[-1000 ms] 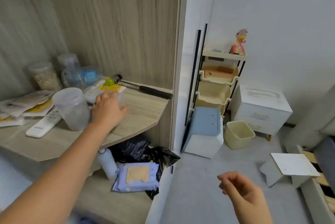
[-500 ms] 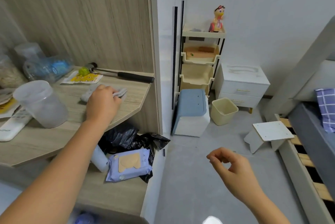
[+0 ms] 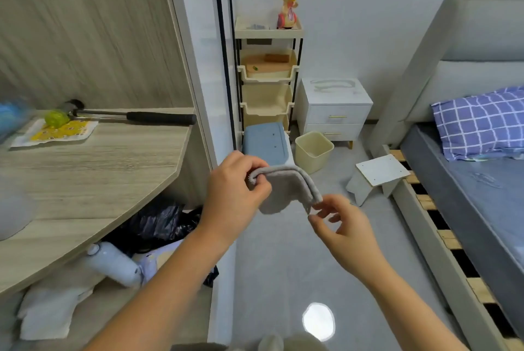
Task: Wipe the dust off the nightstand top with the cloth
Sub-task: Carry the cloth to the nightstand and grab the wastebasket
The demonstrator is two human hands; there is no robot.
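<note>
A small grey cloth (image 3: 283,189) hangs folded in mid-air in front of me. My left hand (image 3: 235,194) grips its left end with curled fingers. My right hand (image 3: 340,223) pinches the cloth's right corner between thumb and fingertips. The white two-drawer nightstand (image 3: 334,108) stands far ahead against the wall, beside the bed, with dusty streaks on its top. Both hands are well short of it.
A wooden shelf (image 3: 99,166) on the left carries a hammer (image 3: 136,116). A shelving rack (image 3: 268,75) with a toy duck, a blue bin (image 3: 266,143), a cream bin (image 3: 313,152) and a small white stool (image 3: 377,177) stand between me and the nightstand. The bed (image 3: 476,180) lies right.
My left hand lifted the grey cloth off the wooden shelf and brought it to the middle. My right hand rose and took hold of its other corner. The view turned right.
</note>
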